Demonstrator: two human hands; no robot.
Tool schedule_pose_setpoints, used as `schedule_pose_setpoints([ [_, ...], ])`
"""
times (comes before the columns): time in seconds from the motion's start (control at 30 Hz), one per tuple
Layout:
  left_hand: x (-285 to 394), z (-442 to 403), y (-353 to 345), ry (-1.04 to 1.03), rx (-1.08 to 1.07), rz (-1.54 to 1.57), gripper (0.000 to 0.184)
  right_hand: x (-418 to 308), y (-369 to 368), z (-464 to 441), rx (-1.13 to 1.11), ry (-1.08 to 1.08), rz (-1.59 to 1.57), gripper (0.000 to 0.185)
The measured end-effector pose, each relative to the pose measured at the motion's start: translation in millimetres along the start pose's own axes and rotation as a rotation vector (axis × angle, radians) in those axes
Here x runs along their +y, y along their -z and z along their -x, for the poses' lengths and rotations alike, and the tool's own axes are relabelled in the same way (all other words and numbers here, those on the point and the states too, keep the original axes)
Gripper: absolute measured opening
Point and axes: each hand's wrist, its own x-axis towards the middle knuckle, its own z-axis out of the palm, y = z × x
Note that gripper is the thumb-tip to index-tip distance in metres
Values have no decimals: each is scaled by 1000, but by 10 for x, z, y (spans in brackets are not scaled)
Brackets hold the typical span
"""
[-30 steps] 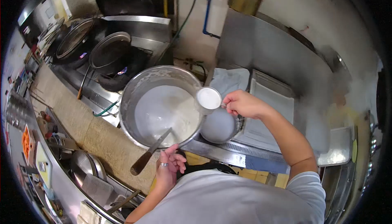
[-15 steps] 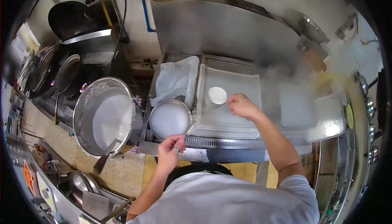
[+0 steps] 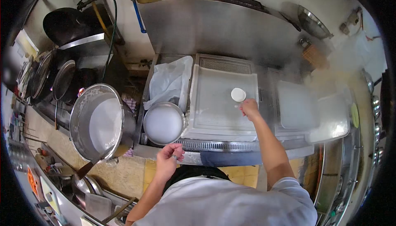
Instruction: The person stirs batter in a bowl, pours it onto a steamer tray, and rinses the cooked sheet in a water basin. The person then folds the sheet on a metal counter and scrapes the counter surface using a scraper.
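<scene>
My right hand (image 3: 249,108) is closed at the edge of a small round cup (image 3: 238,94) full of white liquid, its grip partly hidden by the fingers. The cup is over a flat tray (image 3: 222,119) lined with a pale, wet-looking sheet. Near the front edge of the steel counter, my left hand (image 3: 168,156) hangs with its fingers curled and a ring on one; nothing shows in it. Just beyond that hand stands a round metal bowl (image 3: 163,123) of white liquid.
A large pot (image 3: 119,114) of white liquid stands at left, a dark-handled utensil (image 3: 86,170) leaning on its rim. Crumpled white cloth (image 3: 171,77) lies behind the bowl. Steam drifts over pale trays (image 3: 297,106) at right. Black woks (image 3: 64,26) are at back left.
My right hand and the cup have moved to the right across the tray. My left hand has stayed near the counter's front edge. The view has shifted slightly.
</scene>
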Motion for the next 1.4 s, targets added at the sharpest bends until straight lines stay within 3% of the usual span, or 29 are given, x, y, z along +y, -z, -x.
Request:
schedule_pose_setpoints([
  [0.4,-12,-174,364,-7,-58,-13,21,324,-71,137,149,-8,-85,8],
  [0.5,-62,-235,500,-11,-76,-14,20,814,-74,-37,177,195,265,8],
  [0.6,-73,-289,608,-9,-98,-10,20,1055,-54,-47,215,112,132,9],
  [0.7,-77,-350,692,-8,-123,-16,20,753,-140,310,288,-25,-35,6],
  [0.8,-90,-393,761,-9,-138,-24,20,413,-182,602,340,-45,158,9],
  [1.0,-124,-456,834,-11,-154,2,20,521,-178,459,452,71,393,13],
  [1.07,-112,-477,821,0,-144,0,19,547,-132,336,442,255,623,12],
  [1.2,-72,-487,722,20,-128,-10,20,456,-127,42,474,310,697,12],
  [1.27,-68,-515,640,24,-127,-11,21,363,-96,-84,426,435,843,12],
  [1.33,-69,-549,519,26,-127,-13,21,328,-61,-263,383,459,744,16],
  [1.4,-169,-660,394,13,-171,-18,20,319,-70,-444,341,371,400,23],
])
